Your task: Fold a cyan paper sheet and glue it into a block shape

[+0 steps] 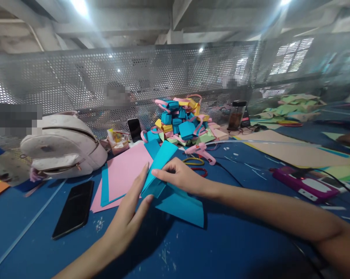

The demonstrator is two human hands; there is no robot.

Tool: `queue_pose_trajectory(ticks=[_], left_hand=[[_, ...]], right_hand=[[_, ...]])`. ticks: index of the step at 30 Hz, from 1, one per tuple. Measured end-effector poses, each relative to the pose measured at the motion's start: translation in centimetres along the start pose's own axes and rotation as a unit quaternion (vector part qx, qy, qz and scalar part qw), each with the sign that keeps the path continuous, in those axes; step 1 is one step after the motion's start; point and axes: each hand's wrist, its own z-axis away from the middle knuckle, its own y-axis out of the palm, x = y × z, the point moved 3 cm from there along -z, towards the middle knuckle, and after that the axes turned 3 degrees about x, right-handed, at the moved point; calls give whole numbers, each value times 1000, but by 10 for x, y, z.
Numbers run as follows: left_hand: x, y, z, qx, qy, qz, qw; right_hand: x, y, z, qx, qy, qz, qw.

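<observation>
Between my two hands is a folded piece of blue paper [165, 153], partly shaped with creased flaps, tilted above the table. My left hand [134, 201] supports its left side and lower corner, thumb on one side and fingers along the other. Pinching its upper right face between thumb and curled fingers is my right hand [177, 176]. Another blue sheet [183, 207] with a crease lies below and to the right. Pink sheets [128, 166] are stacked behind my left hand, with a blue edge showing under them.
A pink glue gun [201, 151] and scissors [194, 161] lie beyond my right hand. Behind stands a heap of paper boxes [181, 120]. A black phone [73, 209] and a white backpack [64, 147] are at left, a purple power bank [304, 184] at right. A perforated metal screen [163, 73] rises behind.
</observation>
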Motion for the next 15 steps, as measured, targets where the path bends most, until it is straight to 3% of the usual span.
queue_pose_trajectory(ticks=[5, 10, 15], left_hand=[[1, 2, 6, -18, 10, 18, 1000], [-2, 0, 8, -59, 13, 21, 998], [-7, -1, 6, -57, 27, 14, 998]], right_hand=[[6, 3, 1, 28, -26, -46, 998], [14, 5, 2, 48, -44, 33, 997], [15, 8, 4, 58, -38, 54, 996]])
